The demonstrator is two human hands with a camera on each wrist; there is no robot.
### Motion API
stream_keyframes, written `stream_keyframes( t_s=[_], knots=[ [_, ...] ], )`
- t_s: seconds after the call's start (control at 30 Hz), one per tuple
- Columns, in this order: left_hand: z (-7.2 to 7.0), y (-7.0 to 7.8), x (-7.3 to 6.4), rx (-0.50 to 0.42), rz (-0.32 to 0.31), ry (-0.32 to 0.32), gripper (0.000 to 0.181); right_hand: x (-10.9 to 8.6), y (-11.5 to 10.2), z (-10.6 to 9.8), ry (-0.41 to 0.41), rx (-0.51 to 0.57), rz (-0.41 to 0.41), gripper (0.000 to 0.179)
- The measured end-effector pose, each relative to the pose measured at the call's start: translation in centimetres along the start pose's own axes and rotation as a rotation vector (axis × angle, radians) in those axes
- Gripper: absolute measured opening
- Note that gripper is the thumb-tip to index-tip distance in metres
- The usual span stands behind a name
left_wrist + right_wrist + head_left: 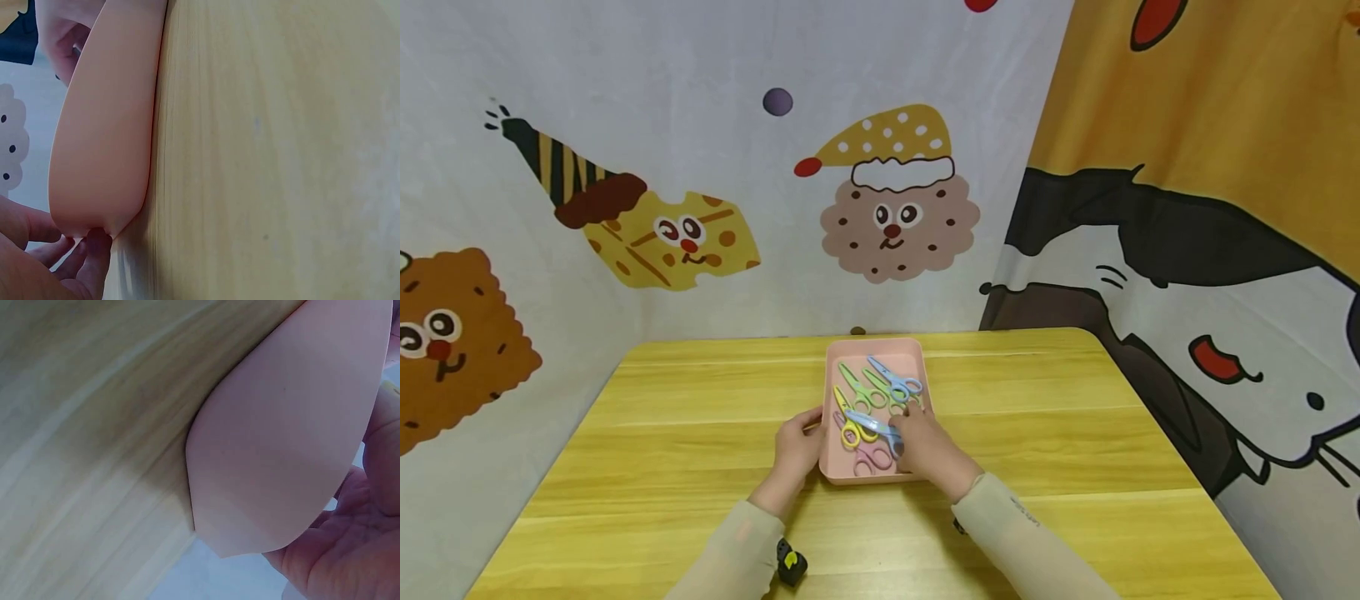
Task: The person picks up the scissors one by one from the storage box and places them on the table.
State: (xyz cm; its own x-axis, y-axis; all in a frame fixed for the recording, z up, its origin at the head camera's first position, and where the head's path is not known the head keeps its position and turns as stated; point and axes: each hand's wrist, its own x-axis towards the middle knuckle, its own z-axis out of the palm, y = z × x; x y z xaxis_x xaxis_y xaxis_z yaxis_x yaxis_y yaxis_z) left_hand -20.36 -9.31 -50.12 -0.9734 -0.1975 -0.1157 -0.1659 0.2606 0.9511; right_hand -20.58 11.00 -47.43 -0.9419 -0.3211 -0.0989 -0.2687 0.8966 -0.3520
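A shallow pink tray [914,354] holds several small scissors in blue, green, yellow and pink. My left hand [797,447] grips the tray's left wall; in the left wrist view its fingers [94,262] bend around the wall. Over the tray's right side, my right hand [927,442] reaches in with curled fingers and holds a pair of blue scissors [868,422] near the handles, blades toward the left. Below these lie yellow scissors [851,435] and pink scissors [872,457]. Green scissors [857,387] and another blue pair [891,377] lie farther back.
The tray stands on a wood-grain table [700,400], near its far edge. Behind hangs a cloth [715,150] printed with cartoon figures. A small black device [791,563] is at the left sleeve.
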Motion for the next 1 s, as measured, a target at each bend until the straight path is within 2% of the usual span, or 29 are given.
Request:
stream_keyframes(
  t_s=[0.17,0.5,0.73,1.0],
  knots=[
    [0.0,-0.1,0.1,0.01,-0.002,0.004,0.034,0.1,0.1,-0.2,0.017,0.019,0.018,0.071],
    [0.0,-0.4,0.2,0.009,0.001,0.01,0.034,0.2,0.4,-0.9,0.114,0.022,-0.032,0.061],
    [-0.1,-0.3,0.1,0.025,0.002,0.013,0.034,0.3,0.7,-1.4,0.105,0.026,0.029,0.06],
    [0.0,-0.3,0.0,0.01,0.009,0.011,0.034,0.3,1.2,-2.1,0.143,0.022,0.065,0.062]
  ],
)
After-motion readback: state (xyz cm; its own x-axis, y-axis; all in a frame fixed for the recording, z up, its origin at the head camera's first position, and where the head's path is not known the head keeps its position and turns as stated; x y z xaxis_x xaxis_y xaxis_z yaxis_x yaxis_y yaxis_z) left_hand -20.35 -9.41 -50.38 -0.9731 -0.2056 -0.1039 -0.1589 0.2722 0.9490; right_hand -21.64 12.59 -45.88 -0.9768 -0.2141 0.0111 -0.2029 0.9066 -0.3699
